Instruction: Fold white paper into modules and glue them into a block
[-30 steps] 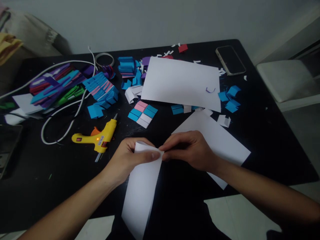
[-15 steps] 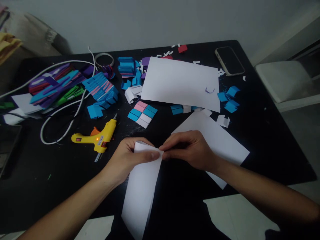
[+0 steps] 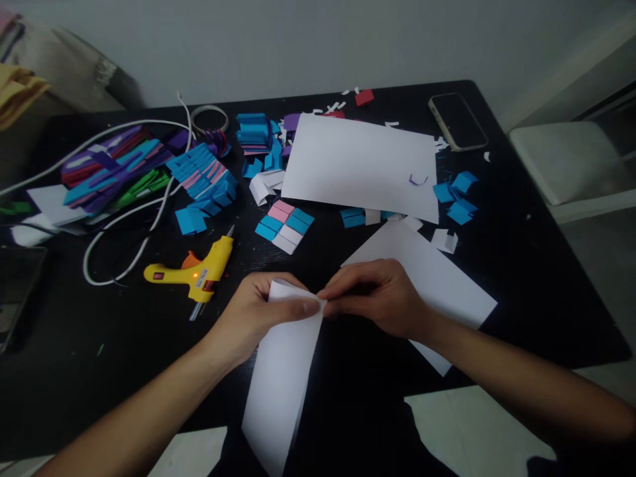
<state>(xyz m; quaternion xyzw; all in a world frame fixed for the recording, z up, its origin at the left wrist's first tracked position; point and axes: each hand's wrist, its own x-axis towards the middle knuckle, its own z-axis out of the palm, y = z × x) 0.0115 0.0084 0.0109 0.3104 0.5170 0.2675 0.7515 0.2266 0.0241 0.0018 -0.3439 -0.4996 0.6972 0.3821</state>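
Observation:
A folded white sheet point(image 3: 283, 377) hangs over the table's front edge, its upper end held up between my hands. My left hand point(image 3: 271, 308) grips that upper end, thumb lying across the front and fingers behind. At the sheet's top right corner, the thumb and index finger of my right hand point(image 3: 372, 295) pinch the paper. Under my right hand and wrist lies another white sheet point(image 3: 447, 291). Left of my left hand a yellow glue gun point(image 3: 206, 271) rests on the table with a small orange light glowing.
On the black table point(image 3: 124, 371) are a large white sheet point(image 3: 358, 165), a block of blue, pink and white squares point(image 3: 285, 226), folded blue pieces point(image 3: 203, 175), coloured strips point(image 3: 114, 165), a white cable point(image 3: 88, 255) and a phone point(image 3: 458, 121).
Both hands keep the same grip on the folded sheet. The view has shifted very slightly, so the things on the table appear a little further right.

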